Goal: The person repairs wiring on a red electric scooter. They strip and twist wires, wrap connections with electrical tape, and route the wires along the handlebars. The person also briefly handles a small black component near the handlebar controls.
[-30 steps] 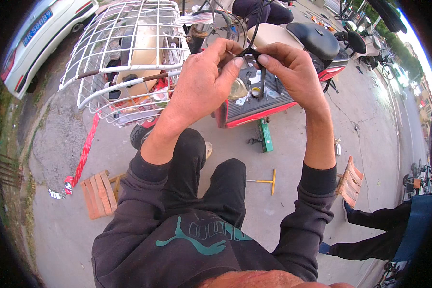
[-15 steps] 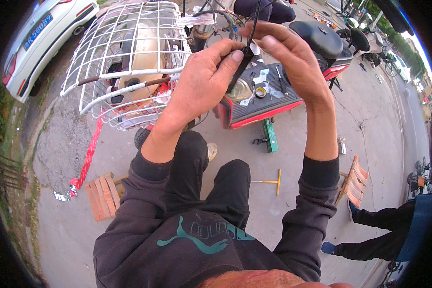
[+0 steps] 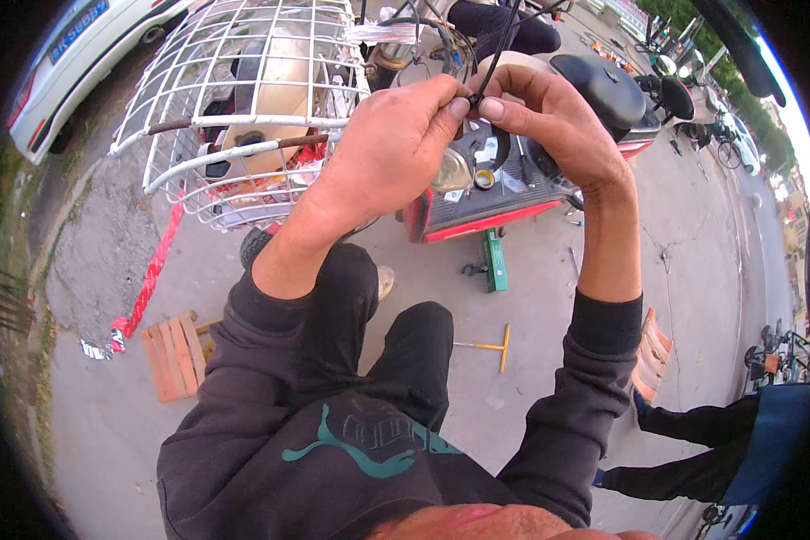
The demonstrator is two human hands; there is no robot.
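My left hand pinches a thin black cable between thumb and forefinger. Right beside it, the fingers of my right hand close on the same spot, thumb tip facing the left thumb. From there the cable runs upward out of view. A dark, curved strip hangs just under the fingertips; whether it is tape or part of the cable I cannot tell. Below the hands is the black footboard of a red vehicle, with a roll of tape and a screwdriver on it.
A white wire basket stands at the left, near a white car. On the ground lie a green box and a yellow T-handle wrench. Slatted wooden stools flank me. One person stands at right; another is ahead.
My right hand's fingers, raised and loose before, have come down and pinched in beside the left hand on the cable. The dark strip has shifted right. The whole view has shifted slightly.
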